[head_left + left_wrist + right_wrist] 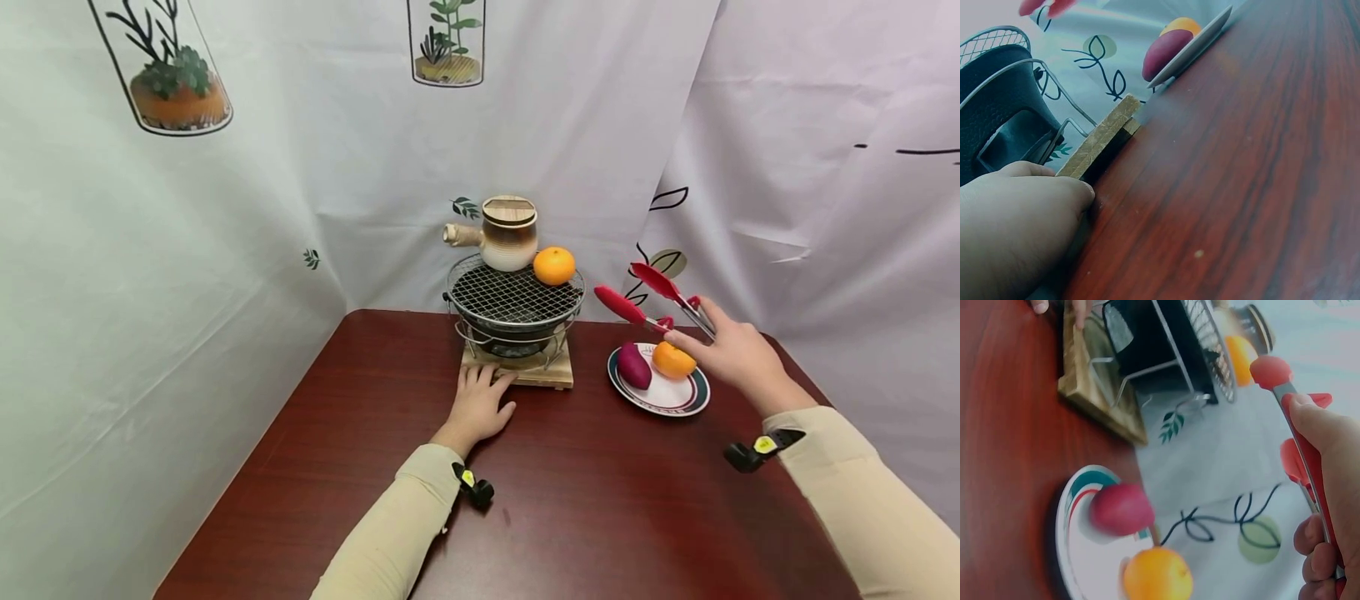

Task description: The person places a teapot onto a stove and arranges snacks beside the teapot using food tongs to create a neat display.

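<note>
My left hand (pixel 480 406) rests its fingers on the front edge of a wooden board (pixel 551 377), thumb apart to the right. A round black grill (pixel 510 329) with a wire mesh top (pixel 504 293) stands on that board. On the mesh are an orange (pixel 554 266) and a lidded clay pot (pixel 510 242) with a side handle. My right hand (pixel 738 354) grips a pair of red-tipped tongs (pixel 622 305) above a plate. The tongs are spread, with nothing between their tips. A purple-red oval fruit or vegetable (pixel 1121 509) and another orange (pixel 1159 575) lie on the plate (pixel 671 402).
The dark red-brown table (pixel 570 492) extends in front of the grill and plate. White curtains (pixel 375 167) printed with plants hang behind and at both sides, close to the table's edges. Each wrist bears a small black camera (pixel 742 457).
</note>
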`<state>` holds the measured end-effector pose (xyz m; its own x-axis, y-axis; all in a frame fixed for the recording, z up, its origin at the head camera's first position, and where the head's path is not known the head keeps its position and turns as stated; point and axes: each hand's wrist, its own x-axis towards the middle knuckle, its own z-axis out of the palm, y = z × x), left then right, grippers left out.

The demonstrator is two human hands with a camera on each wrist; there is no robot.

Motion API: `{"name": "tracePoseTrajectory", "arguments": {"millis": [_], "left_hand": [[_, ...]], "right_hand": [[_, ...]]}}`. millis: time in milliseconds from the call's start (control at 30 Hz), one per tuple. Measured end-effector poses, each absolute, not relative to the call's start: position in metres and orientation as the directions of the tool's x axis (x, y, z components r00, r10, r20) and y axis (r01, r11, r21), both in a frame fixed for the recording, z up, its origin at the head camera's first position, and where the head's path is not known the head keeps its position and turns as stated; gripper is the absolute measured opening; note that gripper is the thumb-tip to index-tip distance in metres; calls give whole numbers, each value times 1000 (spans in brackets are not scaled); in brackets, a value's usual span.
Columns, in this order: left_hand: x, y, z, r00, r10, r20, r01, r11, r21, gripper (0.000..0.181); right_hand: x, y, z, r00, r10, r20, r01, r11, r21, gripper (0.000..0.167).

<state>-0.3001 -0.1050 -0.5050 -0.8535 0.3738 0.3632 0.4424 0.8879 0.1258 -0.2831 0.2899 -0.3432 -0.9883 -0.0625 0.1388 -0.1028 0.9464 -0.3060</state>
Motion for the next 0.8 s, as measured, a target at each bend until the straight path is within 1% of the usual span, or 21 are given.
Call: {"name": "tracePoseTrajectory", "arguments": {"millis": [267, 800], "left_hand": [[-302, -105, -507, -851, 376, 368, 447, 886, 128, 49], [-300, -105, -505, -863, 368, 345, 437, 888, 146, 49]], "right_hand": [[-272, 315, -366, -989, -23, 143, -66, 950, -305, 107], [-259, 344, -389, -992, 23, 124, -15, 954, -300, 107]]}}
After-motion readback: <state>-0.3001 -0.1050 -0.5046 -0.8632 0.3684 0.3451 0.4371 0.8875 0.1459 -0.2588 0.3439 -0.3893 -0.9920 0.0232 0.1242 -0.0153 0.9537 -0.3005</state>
